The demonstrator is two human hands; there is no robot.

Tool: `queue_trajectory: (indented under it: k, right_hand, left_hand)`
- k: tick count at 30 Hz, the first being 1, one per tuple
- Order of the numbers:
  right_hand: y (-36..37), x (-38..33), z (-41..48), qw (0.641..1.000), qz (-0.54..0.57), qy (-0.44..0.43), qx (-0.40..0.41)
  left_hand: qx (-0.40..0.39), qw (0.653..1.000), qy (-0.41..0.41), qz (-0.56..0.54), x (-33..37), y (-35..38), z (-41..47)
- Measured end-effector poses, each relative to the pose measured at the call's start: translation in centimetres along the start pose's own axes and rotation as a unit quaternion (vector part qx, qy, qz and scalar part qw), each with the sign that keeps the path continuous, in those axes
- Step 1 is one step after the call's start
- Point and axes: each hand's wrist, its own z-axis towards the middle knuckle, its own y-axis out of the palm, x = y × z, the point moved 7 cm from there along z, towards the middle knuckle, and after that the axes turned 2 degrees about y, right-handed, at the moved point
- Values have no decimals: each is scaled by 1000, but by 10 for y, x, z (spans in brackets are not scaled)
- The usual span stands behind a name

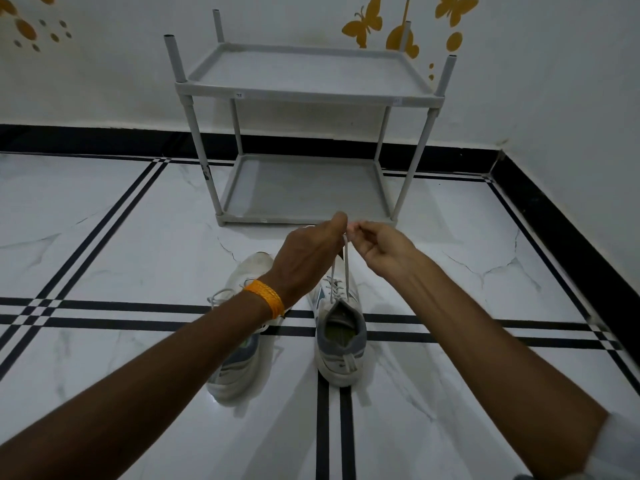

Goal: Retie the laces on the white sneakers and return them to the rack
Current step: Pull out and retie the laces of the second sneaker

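Both hands (311, 258) (381, 251) pinch right sneaker's (341, 341) laces (337, 271); left sneaker (239, 358) half hidden under forearm.

White sneakers (337, 327) with grey-blue trim, grey rack (304, 95), white marble floor (104, 220) with black stripes, orange wristband (266, 299).

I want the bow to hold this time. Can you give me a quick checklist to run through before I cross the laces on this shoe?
1. Both lace ends pulled up: ok.
2. Left hand and right hand each pinching an end: cannot tell, fingertips overlap.
3. Right sneaker flat on the floor: ok.
4. Left sneaker tied: cannot tell, forearm covers it.
5. Rack shelves free: ok.
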Motion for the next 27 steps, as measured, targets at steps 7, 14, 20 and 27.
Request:
queue_trajectory:
  k: [7, 14, 20, 27]
  right_hand:
    - [-27, 8, 11, 986, -159, 33, 36]
    - [14, -16, -34, 847, -498, -182, -35]
    - [25, -13, -41, 758, -608, -214, -103]
    - [-60, -47, 1, 917, -366, -142, 73]
  left_hand:
    - [-268, 753, -454, -394, -37, 37, -13]
    - [-246, 558, -568, -553, -38, 40, -17]
    - [-188, 579, -552, -569, -41, 39, -16]
    - [-65, 766, -548, -329, -106, 25, -57]
